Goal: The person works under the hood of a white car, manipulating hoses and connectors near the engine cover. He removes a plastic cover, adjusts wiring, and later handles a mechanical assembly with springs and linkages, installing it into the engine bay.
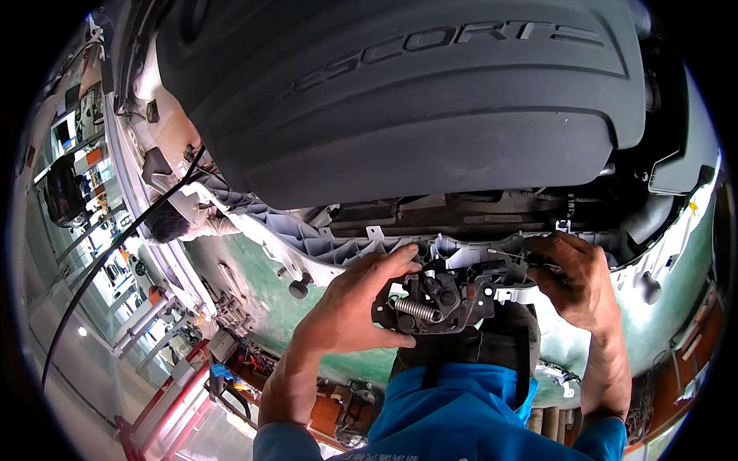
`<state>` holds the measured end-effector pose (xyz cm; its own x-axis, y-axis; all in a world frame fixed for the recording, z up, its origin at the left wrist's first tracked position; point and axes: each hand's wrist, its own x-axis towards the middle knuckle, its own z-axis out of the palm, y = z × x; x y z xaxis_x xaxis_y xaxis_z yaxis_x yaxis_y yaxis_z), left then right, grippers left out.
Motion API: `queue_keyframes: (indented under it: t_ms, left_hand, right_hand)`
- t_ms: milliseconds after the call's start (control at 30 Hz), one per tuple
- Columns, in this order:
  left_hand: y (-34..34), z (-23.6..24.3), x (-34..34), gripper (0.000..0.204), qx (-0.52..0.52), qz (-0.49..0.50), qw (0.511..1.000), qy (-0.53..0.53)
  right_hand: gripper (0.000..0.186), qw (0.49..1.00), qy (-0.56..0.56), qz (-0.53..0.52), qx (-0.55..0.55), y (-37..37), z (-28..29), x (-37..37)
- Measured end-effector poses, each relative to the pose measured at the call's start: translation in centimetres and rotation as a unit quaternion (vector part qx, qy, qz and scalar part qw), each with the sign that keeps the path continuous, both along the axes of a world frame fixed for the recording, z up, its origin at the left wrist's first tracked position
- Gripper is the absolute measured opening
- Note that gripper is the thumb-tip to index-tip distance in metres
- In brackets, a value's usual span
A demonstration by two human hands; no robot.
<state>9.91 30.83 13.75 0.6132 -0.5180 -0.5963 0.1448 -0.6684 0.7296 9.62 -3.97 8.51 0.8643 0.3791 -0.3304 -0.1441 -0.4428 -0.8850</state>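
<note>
My left hand (355,300) grips a black hood latch (461,307) by its left end, thumb below and fingers above. A silver coil spring (415,309) runs across the latch's face. The latch is held in front of the light grey front crossmember (304,244) of a car's engine bay. To the right of the latch, my right hand (573,283) is closed, with thumb and fingers bent together. A thin wire (503,253) reaches from those fingertips toward the latch's top; whatever else the fingers hold is hidden.
A big black engine cover (430,115) fills the bay beyond the crossmember. Round black rubber stops (301,288) stand on the crossmember. A long dark rod or cable (104,265) curves along the left. Another person's arm (214,224) shows at the car's left side. A red metal frame (165,411) stands lower left.
</note>
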Motion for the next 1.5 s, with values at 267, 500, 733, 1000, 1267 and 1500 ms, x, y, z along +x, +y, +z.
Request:
queue_keyframes:
  t_ms: [267,500,733,1000,1267,1500]
  left_hand:
    - [0.2,0.0,-0.1,0.130,-0.030,-0.014,0.999,-0.017]
    - [-0.2,0.1,-0.1,0.125,-0.065,-0.015,0.998,0.007]
    - [-0.9,0.1,-0.9,0.112,-0.060,-0.036,0.997,-0.046]
    - [-0.1,-0.8,-3.3,0.120,-0.178,0.219,0.951,0.129]
    - [0.6,-2.1,-5.7,0.069,-0.261,0.328,0.888,0.187]
    - [1.1,-1.2,-5.7,0.054,-0.173,0.361,0.884,0.241]
  right_hand:
    - [0.034,0.987,-0.120,-0.109,-0.020,0.6,3.3,-2.1]
    - [0.055,0.830,0.420,-0.254,0.267,2.6,2.9,-7.5]
    - [0.056,0.740,0.495,-0.233,0.390,3.9,1.7,-8.5]
    - [0.038,0.857,0.281,-0.196,0.384,4.3,-0.1,-10.6]
    - [0.033,0.888,0.268,-0.173,0.333,3.3,-0.4,-10.9]
    - [0.035,0.897,0.207,-0.178,0.347,4.2,-1.3,-11.6]
